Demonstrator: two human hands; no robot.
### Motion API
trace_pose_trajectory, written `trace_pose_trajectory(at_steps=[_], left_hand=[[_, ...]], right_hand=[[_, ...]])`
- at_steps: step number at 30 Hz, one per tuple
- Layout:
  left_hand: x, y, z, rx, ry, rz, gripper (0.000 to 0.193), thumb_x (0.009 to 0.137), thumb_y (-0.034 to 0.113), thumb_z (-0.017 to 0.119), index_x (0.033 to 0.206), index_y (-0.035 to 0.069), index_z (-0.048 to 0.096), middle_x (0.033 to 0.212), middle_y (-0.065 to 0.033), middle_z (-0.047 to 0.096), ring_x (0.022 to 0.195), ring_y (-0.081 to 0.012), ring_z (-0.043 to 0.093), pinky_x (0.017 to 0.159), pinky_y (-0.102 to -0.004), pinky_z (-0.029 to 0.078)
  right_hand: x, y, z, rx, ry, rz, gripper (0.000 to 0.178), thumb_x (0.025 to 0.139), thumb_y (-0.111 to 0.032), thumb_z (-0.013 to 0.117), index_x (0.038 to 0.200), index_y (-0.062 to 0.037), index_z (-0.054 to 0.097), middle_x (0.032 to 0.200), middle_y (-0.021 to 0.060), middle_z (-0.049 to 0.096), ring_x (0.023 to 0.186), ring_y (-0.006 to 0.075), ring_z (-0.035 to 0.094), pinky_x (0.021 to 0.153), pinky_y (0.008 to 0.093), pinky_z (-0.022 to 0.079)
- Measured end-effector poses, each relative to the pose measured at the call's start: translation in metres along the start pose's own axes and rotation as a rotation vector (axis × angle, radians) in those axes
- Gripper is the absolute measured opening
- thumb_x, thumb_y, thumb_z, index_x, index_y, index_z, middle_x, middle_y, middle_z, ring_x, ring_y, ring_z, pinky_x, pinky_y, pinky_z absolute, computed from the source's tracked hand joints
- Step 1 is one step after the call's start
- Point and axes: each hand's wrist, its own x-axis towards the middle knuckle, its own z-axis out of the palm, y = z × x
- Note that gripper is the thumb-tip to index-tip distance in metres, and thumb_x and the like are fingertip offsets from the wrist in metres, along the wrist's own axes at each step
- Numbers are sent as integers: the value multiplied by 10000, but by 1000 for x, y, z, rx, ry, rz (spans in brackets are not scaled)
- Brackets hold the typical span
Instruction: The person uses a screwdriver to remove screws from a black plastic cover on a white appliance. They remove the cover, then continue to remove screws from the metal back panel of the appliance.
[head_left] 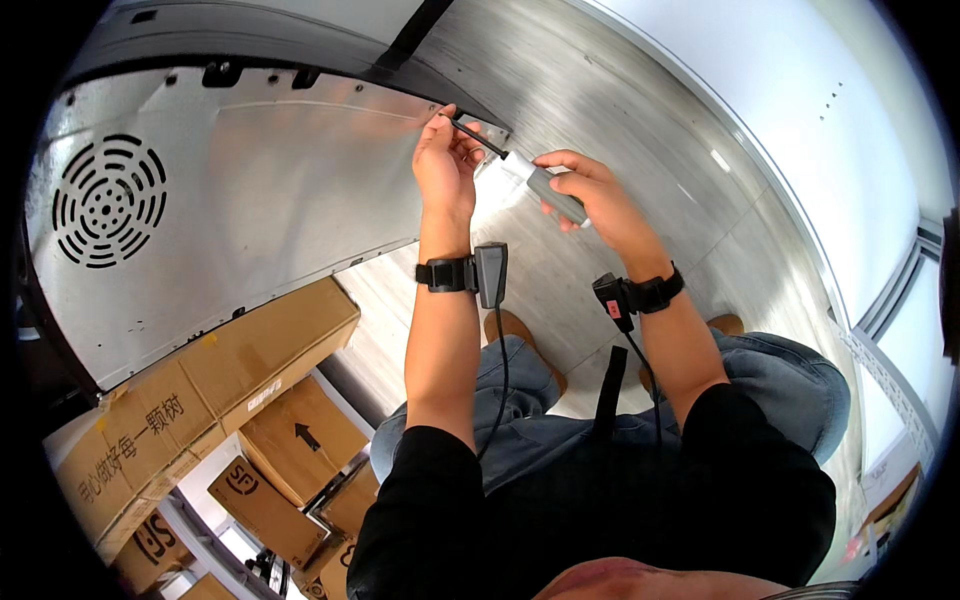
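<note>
In my right hand [610, 205] is a grey-and-white cordless electric screwdriver [548, 188], its handle wrapped by my fingers. Its long black shaft [480, 138] points up and left to the corner of a large silver metal panel [290, 180]. My left hand [446, 168] is at that corner, thumb and index finger pinched together around the shaft's tip. Whatever lies between those fingertips is too small to make out. Bright light falls on the floor just below the screwdriver's head. Small screws and holes line the panel's upper edge.
Round vent slots [110, 202] pierce the panel's left part. A long cardboard box [210, 385] lies along its near side, with more cardboard boxes [300, 440] below. A white cabinet-like surface [800, 130] curves along the right. Cables run from my wrist straps.
</note>
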Motion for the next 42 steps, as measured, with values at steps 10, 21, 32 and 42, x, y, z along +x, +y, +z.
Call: trace_pose_trajectory(at_steps=[10,21,32,42], left_hand=[[11,0,-11,-62,-11,-36,261,976,215,405,1132,46,529,834,-70,608,723,-146,553,625,-270,449],[14,-2,-16,-71,-29,-25,264,976,218,416,1111,43,558,834,-60,612,731,-144,558,635,-265,448],[15,3,-18,-87,-17,-59,264,963,231,453,1090,30,567,830,-58,612,746,-142,573,620,-252,461],[17,-1,-20,12,23,5,179,864,136,650,988,20,594,763,-17,602,617,-111,576,536,-229,468]], right_hand=[[1,19,27,100,66,-63,312,846,-148,487,1137,-65,565,720,71,627,485,110,528,455,248,361],[4,27,35,158,65,-93,311,848,-164,479,1122,-42,560,721,76,629,472,116,525,442,246,356],[9,31,42,91,139,-144,314,810,-112,539,1107,-14,561,751,60,580,584,103,531,490,242,376],[17,49,56,-447,328,-244,399,732,-110,675,1102,-4,571,812,43,552,771,122,537,660,283,442]])
